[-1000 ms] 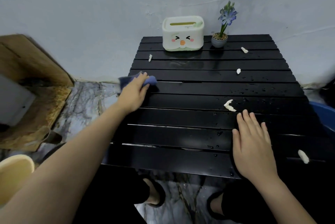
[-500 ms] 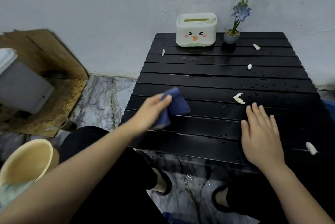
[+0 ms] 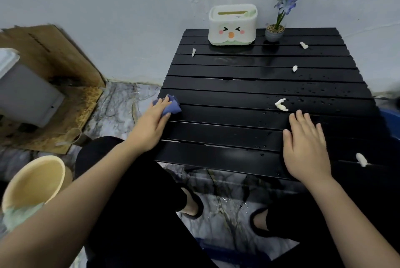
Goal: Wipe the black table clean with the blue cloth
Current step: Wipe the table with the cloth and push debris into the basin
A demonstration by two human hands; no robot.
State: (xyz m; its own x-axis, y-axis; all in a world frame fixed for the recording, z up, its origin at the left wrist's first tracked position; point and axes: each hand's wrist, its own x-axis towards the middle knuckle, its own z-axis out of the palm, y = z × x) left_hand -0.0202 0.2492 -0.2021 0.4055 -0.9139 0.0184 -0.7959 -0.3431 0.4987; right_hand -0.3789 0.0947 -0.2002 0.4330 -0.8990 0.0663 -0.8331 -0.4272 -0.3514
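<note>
Two hands are laid on the black slatted table: the right hand is spread flat near the front edge, fingers straight. Farther back, the blue cloth is gripped by the left hand at the table's left edge. Five white scraps are scattered on the wet slats, and a tissue box and flower pot are set at the back.

A crumpled blue cloth lies on the left edge of the black slatted table, seemingly wet.

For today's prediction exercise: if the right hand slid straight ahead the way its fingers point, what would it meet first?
Probably the white scrap just beyond the right hand's fingertips.
</note>
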